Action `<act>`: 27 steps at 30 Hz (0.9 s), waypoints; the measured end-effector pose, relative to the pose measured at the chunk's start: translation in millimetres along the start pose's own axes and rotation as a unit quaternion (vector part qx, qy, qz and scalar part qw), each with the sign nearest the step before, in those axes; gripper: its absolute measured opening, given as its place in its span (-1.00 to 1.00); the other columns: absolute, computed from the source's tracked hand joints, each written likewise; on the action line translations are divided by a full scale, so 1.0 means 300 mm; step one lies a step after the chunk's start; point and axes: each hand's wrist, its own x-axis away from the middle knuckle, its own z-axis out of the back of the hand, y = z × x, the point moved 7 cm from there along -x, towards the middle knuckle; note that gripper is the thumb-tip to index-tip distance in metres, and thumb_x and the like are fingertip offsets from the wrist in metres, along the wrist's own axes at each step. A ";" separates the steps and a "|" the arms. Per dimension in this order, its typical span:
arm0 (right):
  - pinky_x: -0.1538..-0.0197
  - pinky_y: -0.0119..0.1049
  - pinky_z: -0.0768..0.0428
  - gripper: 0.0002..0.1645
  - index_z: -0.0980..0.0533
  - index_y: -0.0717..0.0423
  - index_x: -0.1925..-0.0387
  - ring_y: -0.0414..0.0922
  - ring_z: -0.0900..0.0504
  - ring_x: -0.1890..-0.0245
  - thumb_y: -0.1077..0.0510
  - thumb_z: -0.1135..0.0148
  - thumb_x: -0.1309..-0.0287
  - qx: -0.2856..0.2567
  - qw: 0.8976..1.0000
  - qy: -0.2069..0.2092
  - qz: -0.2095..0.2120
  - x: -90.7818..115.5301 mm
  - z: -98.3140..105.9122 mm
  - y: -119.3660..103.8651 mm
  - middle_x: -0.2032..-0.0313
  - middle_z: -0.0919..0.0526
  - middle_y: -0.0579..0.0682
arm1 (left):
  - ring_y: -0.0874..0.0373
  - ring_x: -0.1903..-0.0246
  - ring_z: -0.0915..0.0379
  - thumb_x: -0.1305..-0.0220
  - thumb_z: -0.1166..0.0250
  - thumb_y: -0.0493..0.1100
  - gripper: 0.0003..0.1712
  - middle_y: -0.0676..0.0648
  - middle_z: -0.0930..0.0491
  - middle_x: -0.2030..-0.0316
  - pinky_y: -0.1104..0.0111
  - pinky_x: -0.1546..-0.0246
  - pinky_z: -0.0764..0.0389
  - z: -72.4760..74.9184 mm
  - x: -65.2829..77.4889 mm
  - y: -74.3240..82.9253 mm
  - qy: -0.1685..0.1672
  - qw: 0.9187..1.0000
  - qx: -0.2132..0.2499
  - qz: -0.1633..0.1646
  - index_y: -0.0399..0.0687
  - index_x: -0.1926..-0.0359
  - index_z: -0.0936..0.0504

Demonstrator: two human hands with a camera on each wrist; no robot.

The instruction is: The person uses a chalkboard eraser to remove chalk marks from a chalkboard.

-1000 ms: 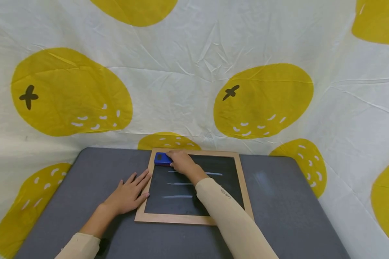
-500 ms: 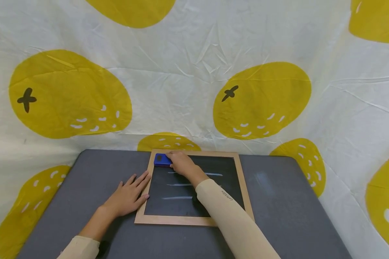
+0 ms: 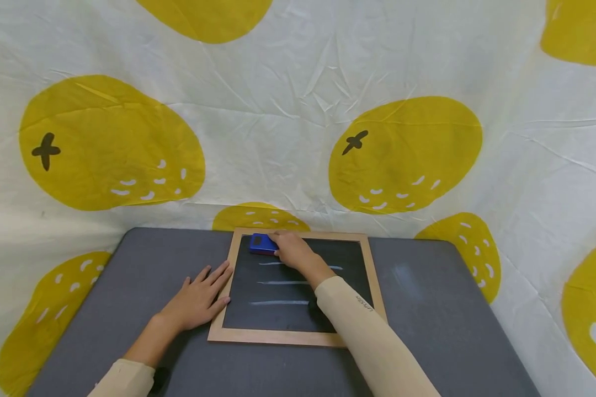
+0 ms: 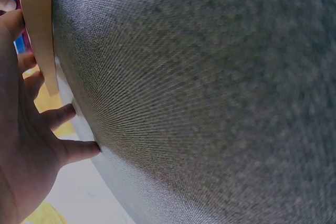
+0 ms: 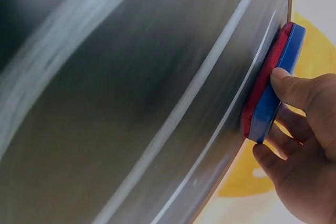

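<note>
A wood-framed chalkboard point(image 3: 278, 320) lies on the grey table, with several white chalk lines point(image 3: 280, 302) across its dark face. My right hand point(image 3: 295, 251) grips a blue eraser point(image 3: 262, 242) near the board's far left corner. In the right wrist view the thumb and fingers hold the blue back of the eraser point(image 5: 281, 85), and its red felt side lies against the board above the chalk lines. My left hand point(image 3: 196, 300) rests with spread fingers at the left side of the frame; fingertips touch the wood and the table.
The grey table point(image 3: 442, 331) carries a faint chalky smear point(image 3: 404, 278) to the right of the board. Behind its far edge hangs a white cloth point(image 3: 268, 149) printed with big yellow fruit shapes.
My right hand and the eraser have shifted a little to the right along the board's top edge. The left hand stays at the frame.
</note>
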 end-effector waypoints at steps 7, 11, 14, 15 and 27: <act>-0.47 -0.08 -0.39 -0.26 -0.31 0.00 -0.55 0.02 -0.44 -0.45 0.10 -0.29 -0.41 0.001 1.000 0.008 -0.005 0.032 0.005 0.061 -0.48 -0.42 0.03 | -0.42 -0.47 -0.20 -0.52 -0.07 0.29 -0.17 0.00 -0.10 -0.62 -0.56 -0.16 -0.26 0.000 0.002 -0.007 -0.002 1.000 -0.002 0.002 0.10 -0.64 -0.14; -0.47 -0.07 -0.39 -0.24 -0.31 0.00 -0.55 0.02 -0.45 -0.44 0.10 -0.31 -0.40 -0.006 1.000 0.012 -0.011 0.057 0.008 0.109 -0.48 -0.42 0.02 | -0.42 -0.47 -0.19 -0.52 -0.06 0.30 -0.17 -0.01 -0.10 -0.63 -0.56 -0.17 -0.26 -0.001 0.000 -0.008 -0.004 1.000 0.000 0.001 0.10 -0.64 -0.14; -0.46 -0.04 -0.41 -0.23 -0.31 0.00 -0.55 0.02 -0.48 -0.40 0.12 -0.34 -0.38 -0.015 1.000 0.015 -0.018 0.081 0.011 0.153 -0.47 -0.43 0.02 | -0.42 -0.48 -0.18 -0.53 -0.05 0.31 -0.17 -0.01 -0.09 -0.63 -0.56 -0.17 -0.26 -0.003 -0.001 -0.009 -0.008 1.000 0.002 0.000 0.10 -0.64 -0.13; -0.46 -0.03 -0.41 -0.22 -0.31 0.00 -0.55 0.03 -0.49 -0.39 0.13 -0.34 -0.37 -0.018 1.000 0.015 -0.021 0.090 0.014 0.168 -0.47 -0.44 0.02 | -0.42 -0.48 -0.18 -0.53 -0.04 0.31 -0.17 -0.01 -0.09 -0.63 -0.56 -0.18 -0.26 -0.004 -0.001 -0.009 -0.009 1.000 0.003 0.000 0.10 -0.64 -0.13; -0.42 0.07 -0.44 -0.25 -0.34 0.10 -0.52 0.13 -0.49 -0.39 0.21 -0.34 -0.36 -0.042 0.998 0.033 -0.025 0.186 0.044 0.306 -0.44 -0.46 0.12 | -0.41 -0.49 -0.16 -0.53 -0.04 0.31 -0.17 0.00 -0.07 -0.63 -0.55 -0.19 -0.24 -0.008 -0.003 -0.014 -0.004 1.000 0.003 0.000 0.11 -0.64 -0.12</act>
